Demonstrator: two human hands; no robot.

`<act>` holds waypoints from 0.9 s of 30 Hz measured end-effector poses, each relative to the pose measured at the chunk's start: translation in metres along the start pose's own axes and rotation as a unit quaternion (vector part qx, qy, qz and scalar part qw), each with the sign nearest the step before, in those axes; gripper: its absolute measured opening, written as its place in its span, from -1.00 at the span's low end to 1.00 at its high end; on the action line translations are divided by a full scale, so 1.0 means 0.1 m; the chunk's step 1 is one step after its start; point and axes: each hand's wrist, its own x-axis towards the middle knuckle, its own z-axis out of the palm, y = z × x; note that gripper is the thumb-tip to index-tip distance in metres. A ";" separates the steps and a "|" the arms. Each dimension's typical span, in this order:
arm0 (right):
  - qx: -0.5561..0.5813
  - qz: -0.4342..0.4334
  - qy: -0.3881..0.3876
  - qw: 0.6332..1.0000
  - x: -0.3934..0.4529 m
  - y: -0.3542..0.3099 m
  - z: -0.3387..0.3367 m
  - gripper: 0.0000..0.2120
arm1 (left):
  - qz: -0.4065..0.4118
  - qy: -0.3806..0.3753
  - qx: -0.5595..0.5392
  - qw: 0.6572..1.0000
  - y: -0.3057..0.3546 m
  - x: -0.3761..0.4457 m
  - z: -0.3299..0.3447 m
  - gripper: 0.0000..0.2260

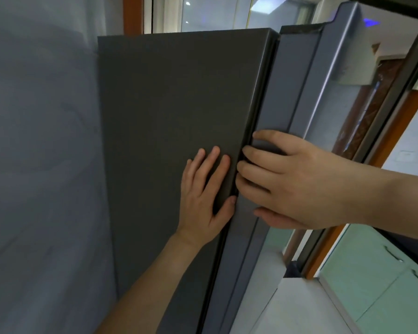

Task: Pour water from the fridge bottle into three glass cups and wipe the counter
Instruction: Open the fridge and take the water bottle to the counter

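Note:
A tall dark grey fridge fills the middle of the head view. Its left door is closed and flat. My left hand rests flat against that door near its right edge, fingers spread, thumb at the seam. My right hand has its fingers hooked into the gap at the inner edge of the right fridge door, gripping that edge. The inside of the fridge is hidden. No bottle, glass cups or cloth are in view.
A pale grey wall stands left of the fridge. Right of it are an orange-brown door frame and pale green cabinets with handles. Light floor tiles lie at lower right. A window sits above the fridge.

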 end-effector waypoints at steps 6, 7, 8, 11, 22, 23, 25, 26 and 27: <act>0.006 -0.040 -0.014 0.999 0.05 -0.09 0.09 -0.47 | 0.008 0.012 -0.008 1.000 -0.08 -0.02 0.06 -0.47; 0.011 -0.041 -0.015 0.999 0.06 -0.13 0.10 -0.47 | 0.014 0.014 -0.009 1.000 -0.09 -0.02 0.06 -0.47; 0.017 -0.041 -0.017 0.999 0.07 -0.17 0.11 -0.48 | 0.018 0.016 -0.010 1.000 -0.11 -0.02 0.07 -0.46; 0.036 -0.041 -0.017 0.998 0.13 -0.24 0.13 -0.51 | 0.025 0.022 -0.014 0.999 -0.14 -0.01 0.07 -0.46; -0.028 0.005 0.042 0.999 0.13 -0.31 0.08 -0.57 | 0.009 0.012 0.013 1.000 -0.09 -0.01 0.03 -0.48; -0.033 0.010 0.042 0.999 0.13 -0.32 0.07 -0.56 | 0.008 0.010 0.017 1.000 -0.09 0.00 0.02 -0.48; -0.042 0.016 0.044 0.998 0.15 -0.33 0.06 -0.56 | 0.003 0.006 0.028 1.000 -0.10 0.01 0.00 -0.47; -0.046 0.017 0.044 0.998 0.14 -0.34 0.04 -0.55 | 0.001 0.003 0.033 0.999 -0.08 0.01 -0.01 -0.47; -0.050 0.016 0.045 0.998 0.13 -0.34 0.03 -0.55 | -0.002 0.001 0.037 0.999 -0.06 0.01 -0.01 -0.46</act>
